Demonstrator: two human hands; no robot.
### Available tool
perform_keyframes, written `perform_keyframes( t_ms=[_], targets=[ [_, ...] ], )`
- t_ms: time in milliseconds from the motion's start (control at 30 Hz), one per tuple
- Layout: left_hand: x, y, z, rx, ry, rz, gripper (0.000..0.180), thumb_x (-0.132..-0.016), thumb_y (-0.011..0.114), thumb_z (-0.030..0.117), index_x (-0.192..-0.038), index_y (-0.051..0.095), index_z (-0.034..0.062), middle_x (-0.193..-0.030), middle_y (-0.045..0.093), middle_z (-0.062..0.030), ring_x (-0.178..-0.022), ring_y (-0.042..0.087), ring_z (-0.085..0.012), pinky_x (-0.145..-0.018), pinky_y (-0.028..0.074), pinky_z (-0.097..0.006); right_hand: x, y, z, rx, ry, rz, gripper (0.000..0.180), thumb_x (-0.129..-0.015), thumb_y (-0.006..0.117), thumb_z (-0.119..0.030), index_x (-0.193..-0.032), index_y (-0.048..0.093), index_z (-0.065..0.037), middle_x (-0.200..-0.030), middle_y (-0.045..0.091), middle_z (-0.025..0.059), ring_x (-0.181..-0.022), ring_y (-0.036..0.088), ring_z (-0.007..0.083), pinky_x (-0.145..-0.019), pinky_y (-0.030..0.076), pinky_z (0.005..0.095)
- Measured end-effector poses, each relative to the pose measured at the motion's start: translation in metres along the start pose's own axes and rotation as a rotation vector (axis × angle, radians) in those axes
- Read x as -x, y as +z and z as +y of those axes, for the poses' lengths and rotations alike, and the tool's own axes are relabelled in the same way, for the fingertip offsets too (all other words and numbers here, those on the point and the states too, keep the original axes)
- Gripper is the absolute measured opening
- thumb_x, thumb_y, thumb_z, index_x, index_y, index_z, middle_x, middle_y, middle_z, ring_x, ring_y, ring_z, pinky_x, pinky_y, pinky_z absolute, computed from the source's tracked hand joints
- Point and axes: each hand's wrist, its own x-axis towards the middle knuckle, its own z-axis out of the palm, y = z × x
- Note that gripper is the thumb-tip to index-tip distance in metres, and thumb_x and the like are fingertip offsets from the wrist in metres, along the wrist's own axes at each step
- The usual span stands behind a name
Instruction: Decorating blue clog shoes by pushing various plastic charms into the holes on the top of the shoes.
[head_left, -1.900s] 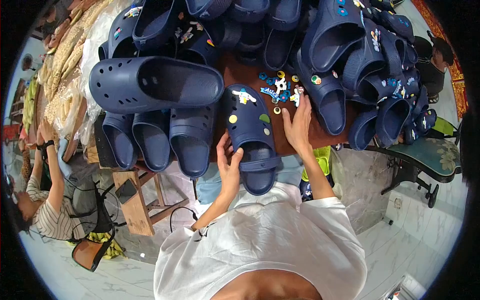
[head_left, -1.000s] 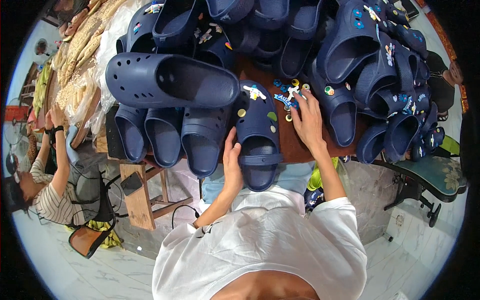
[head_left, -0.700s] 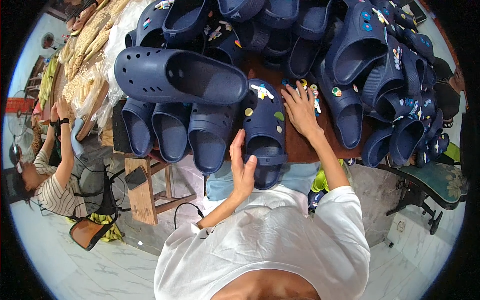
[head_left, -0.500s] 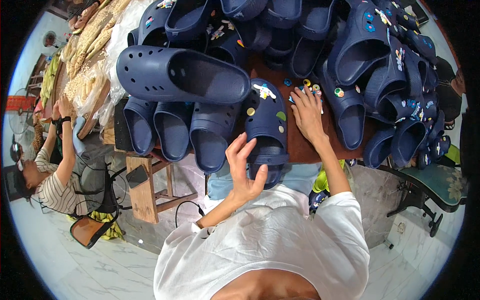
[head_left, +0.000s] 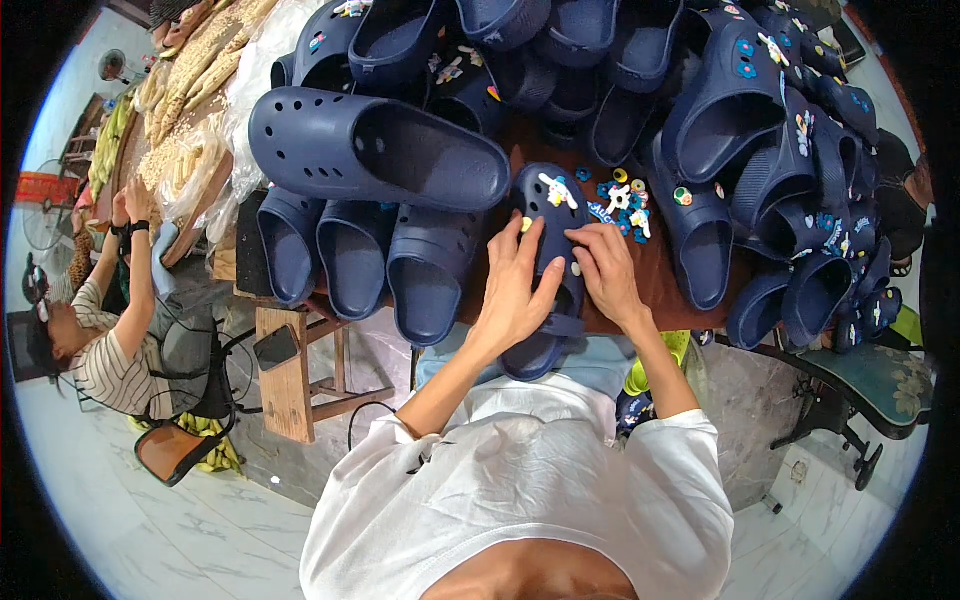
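A navy clog (head_left: 551,232) lies in front of me, toe pointing away, heel over the table's near edge. On its toe sits a white cartoon-figure charm (head_left: 557,191). My left hand (head_left: 517,293) grips the clog along its left side, fingers by a yellow round charm (head_left: 526,224) and thumb near the foot opening. My right hand (head_left: 609,275) rests against the clog's upper right, fingers bent and close together; whatever is under the fingertips is hidden. Just past that hand, loose shoe charms (head_left: 622,197) in white, blue and yellow lie in a small heap on the brown table cover (head_left: 655,280).
Navy clogs are piled behind, with a large one (head_left: 315,145) lying crosswise to the left. Decorated clogs (head_left: 700,245) stand at the right. A wooden stool (head_left: 285,390) holds a phone (head_left: 276,347). Further left another person (head_left: 125,345) sits working by corn cobs.
My right hand has come back from the charm heap onto the clog. My left hand has moved forward and closed on the clog's side. The view has shifted slightly.
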Motion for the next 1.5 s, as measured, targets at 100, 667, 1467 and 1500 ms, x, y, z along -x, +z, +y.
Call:
perform_keyframes(
  t_ms=[100, 667, 1467, 1500],
  targets=[
    [-0.009, 0.002, -0.004, -0.074, 0.067, 0.016, 0.052, -0.095, 0.058, 0.021, -0.138, 0.046, -0.0066, -0.141, 0.042, -0.0302, -0.129, 0.04, -0.0442, -0.109, 0.034, -0.047, -0.001, 0.011, 0.011, -0.005, -0.007, 0.085, 0.014, -0.085, 0.068, -0.007, -0.097, 0.061, -0.001, -0.095, 0.056, 0.0127, -0.09, 0.056, 0.0309, -0.077, 0.046, 0.0389],
    [-0.038, 0.015, -0.016, -0.132, 0.089, 0.226, 0.028, -0.079, 0.068, 0.006, -0.107, 0.067, 0.0039, -0.093, 0.06, -0.0172, -0.092, 0.057, -0.0363, -0.082, 0.047, -0.045, 0.009, 0.042, 0.04, -0.02, 0.05, 0.426, 0.028, -0.082, 0.069, -0.002, -0.07, 0.044, -0.004, -0.06, 0.042, 0.0072, -0.051, 0.044, 0.0235, -0.049, 0.038, 0.0359],
    [-0.041, 0.016, -0.01, 0.066, 0.054, 0.151, 0.021, -0.078, 0.052, -0.012, -0.093, 0.059, 0.0022, -0.092, 0.057, -0.0178, -0.091, 0.055, -0.0381, -0.082, 0.044, -0.046, -0.076, 0.023, 0.028, 0.205, -0.087, 0.091, 0.031, -0.081, 0.075, -0.022, -0.097, 0.057, -0.003, -0.094, 0.058, 0.013, -0.09, 0.057, 0.0331, -0.074, 0.046, 0.0425],
    [-0.041, 0.016, -0.012, 0.07, 0.051, 0.149, 0.021, -0.078, 0.052, -0.012, -0.093, 0.059, 0.0022, -0.092, 0.057, -0.0176, -0.091, 0.055, -0.038, -0.082, 0.044, -0.046, -0.078, 0.026, 0.03, 0.163, -0.075, 0.107, 0.03, -0.08, 0.076, -0.02, -0.092, 0.055, -0.003, -0.088, 0.057, 0.0131, -0.084, 0.057, 0.0338, -0.071, 0.046, 0.0424]
  ],
)
